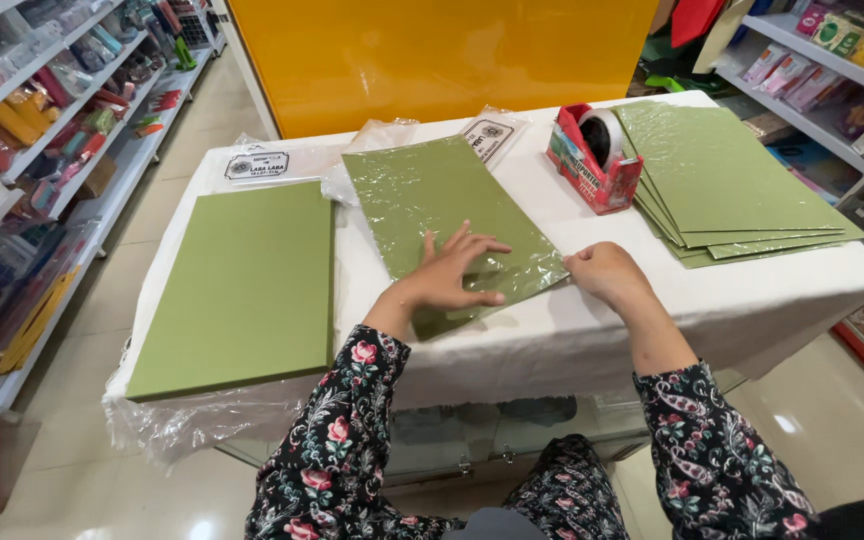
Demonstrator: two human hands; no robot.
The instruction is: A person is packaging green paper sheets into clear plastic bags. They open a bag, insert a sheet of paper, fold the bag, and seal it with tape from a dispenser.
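On the desk [592, 330], which is draped in white cloth, one green sheet in a clear plastic sleeve [442, 215] lies at the centre, turned at an angle. The left hand [452, 275] rests flat on its near end, fingers spread and open, pressing the film down. The right hand [607, 272] sits at the sheet's near right corner with the fingers curled in; it appears to pinch the edge of the film, though the fingertips are hidden and I cannot tell for certain. To the right, a fanned pile of green sheets under glossy film [727, 175] looks already wrapped, which I judge to be the finished portion. To the left, a thick, matte stack of green sheets [242, 285] shows no film on top and appears to be the part still outstanding. Empty clear sleeves with printed labels [272, 165] lie at the far edge, and a red tape dispenser [592, 150] stands between the centre sheet and the finished pile. On thickness alone, the outstanding stack looks larger than the finished one.
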